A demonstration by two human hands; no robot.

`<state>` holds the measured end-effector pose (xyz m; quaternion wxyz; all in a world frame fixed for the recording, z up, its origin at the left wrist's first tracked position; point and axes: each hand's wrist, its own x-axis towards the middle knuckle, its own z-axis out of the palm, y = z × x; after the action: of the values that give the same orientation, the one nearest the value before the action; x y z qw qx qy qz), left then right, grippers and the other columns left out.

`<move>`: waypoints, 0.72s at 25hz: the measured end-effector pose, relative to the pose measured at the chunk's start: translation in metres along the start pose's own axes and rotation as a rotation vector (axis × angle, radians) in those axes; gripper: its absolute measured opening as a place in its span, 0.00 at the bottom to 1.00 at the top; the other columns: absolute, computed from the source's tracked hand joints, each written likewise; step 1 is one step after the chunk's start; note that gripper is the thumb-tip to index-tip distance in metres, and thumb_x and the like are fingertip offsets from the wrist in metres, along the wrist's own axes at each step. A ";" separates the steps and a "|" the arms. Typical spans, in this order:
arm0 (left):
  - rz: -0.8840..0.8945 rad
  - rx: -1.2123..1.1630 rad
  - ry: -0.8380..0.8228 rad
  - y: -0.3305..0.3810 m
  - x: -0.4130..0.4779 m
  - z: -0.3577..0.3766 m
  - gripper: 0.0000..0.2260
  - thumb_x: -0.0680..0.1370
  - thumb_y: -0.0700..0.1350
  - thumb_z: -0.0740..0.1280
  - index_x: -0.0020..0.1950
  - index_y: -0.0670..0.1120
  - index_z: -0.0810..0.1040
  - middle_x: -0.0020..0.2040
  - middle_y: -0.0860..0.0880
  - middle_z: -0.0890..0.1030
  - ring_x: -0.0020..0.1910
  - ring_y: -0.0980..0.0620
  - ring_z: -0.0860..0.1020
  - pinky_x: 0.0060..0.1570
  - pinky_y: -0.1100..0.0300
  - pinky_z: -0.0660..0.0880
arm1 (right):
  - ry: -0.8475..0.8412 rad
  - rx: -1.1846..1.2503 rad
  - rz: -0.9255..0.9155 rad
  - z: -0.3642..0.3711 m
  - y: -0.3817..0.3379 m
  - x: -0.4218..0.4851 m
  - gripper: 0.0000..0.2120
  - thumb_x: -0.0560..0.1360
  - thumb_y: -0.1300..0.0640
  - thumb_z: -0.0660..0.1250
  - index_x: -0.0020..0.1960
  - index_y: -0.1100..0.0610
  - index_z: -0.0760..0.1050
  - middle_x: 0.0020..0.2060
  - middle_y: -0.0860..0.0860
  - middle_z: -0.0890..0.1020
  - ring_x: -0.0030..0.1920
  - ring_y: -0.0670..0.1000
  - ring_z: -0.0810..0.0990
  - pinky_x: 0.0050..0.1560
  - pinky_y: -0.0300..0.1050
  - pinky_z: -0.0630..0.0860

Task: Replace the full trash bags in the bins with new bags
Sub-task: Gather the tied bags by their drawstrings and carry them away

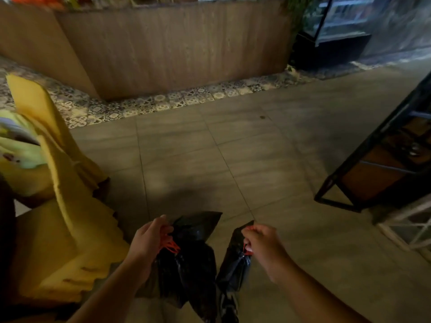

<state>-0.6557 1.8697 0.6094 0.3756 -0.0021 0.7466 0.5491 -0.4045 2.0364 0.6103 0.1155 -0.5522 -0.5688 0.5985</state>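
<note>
Two black trash bags hang low in front of me over the tiled floor. My left hand [149,238] grips the red drawstring of the larger black bag [186,264], whose top flap sticks up beyond my fingers. My right hand [261,241] pinches the red drawstring of the slimmer black bag [234,269]. Both bags hang from my hands side by side, close together. No bin is in view.
A yellow chair or cushion stack [60,229] stands close on my left. A wooden counter front [175,47] runs across the back, with a patterned tile strip at its foot. A black metal shelf frame [377,164] stands at the right. Grey floor tiles [233,148] lie ahead.
</note>
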 end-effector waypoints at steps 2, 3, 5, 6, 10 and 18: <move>0.019 -0.026 0.041 0.023 0.027 0.012 0.14 0.83 0.53 0.68 0.50 0.43 0.85 0.37 0.49 0.87 0.33 0.51 0.83 0.32 0.57 0.73 | -0.031 -0.017 -0.008 -0.003 -0.027 0.031 0.11 0.76 0.49 0.69 0.42 0.55 0.84 0.34 0.50 0.85 0.40 0.50 0.85 0.50 0.56 0.84; 0.024 -0.043 0.047 0.034 0.041 0.019 0.14 0.82 0.53 0.69 0.50 0.42 0.84 0.36 0.48 0.86 0.33 0.50 0.82 0.35 0.56 0.73 | -0.037 -0.034 -0.019 -0.004 -0.041 0.046 0.11 0.77 0.51 0.69 0.42 0.57 0.83 0.34 0.51 0.85 0.39 0.50 0.85 0.49 0.56 0.84; 0.041 -0.105 0.057 0.056 0.067 0.032 0.13 0.82 0.50 0.70 0.52 0.40 0.84 0.36 0.46 0.86 0.38 0.44 0.82 0.43 0.49 0.76 | -0.034 -0.051 -0.044 -0.003 -0.070 0.075 0.11 0.79 0.54 0.69 0.42 0.61 0.82 0.33 0.51 0.83 0.38 0.50 0.84 0.46 0.54 0.82; 0.051 -0.141 0.055 0.067 0.078 0.038 0.13 0.82 0.49 0.70 0.52 0.39 0.84 0.36 0.45 0.86 0.39 0.42 0.81 0.45 0.46 0.77 | -0.040 -0.055 -0.055 -0.001 -0.084 0.087 0.12 0.79 0.55 0.69 0.42 0.62 0.82 0.33 0.51 0.82 0.37 0.50 0.83 0.45 0.52 0.81; 0.072 -0.173 0.045 0.108 0.131 0.056 0.11 0.83 0.47 0.69 0.50 0.40 0.84 0.37 0.45 0.85 0.35 0.46 0.79 0.36 0.55 0.72 | -0.039 -0.086 -0.069 0.011 -0.139 0.146 0.12 0.80 0.55 0.69 0.44 0.63 0.82 0.34 0.52 0.82 0.37 0.49 0.83 0.43 0.47 0.78; 0.006 -0.232 -0.055 0.203 0.285 0.083 0.10 0.81 0.46 0.70 0.45 0.43 0.87 0.42 0.42 0.87 0.31 0.51 0.82 0.27 0.62 0.76 | 0.047 -0.118 -0.053 0.056 -0.247 0.282 0.09 0.81 0.56 0.69 0.45 0.59 0.84 0.41 0.56 0.87 0.46 0.58 0.87 0.55 0.60 0.83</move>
<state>-0.8980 2.1348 0.6056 0.3914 -0.0282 0.6675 0.6328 -0.6723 2.3020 0.6458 0.1122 -0.5567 -0.6146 0.5475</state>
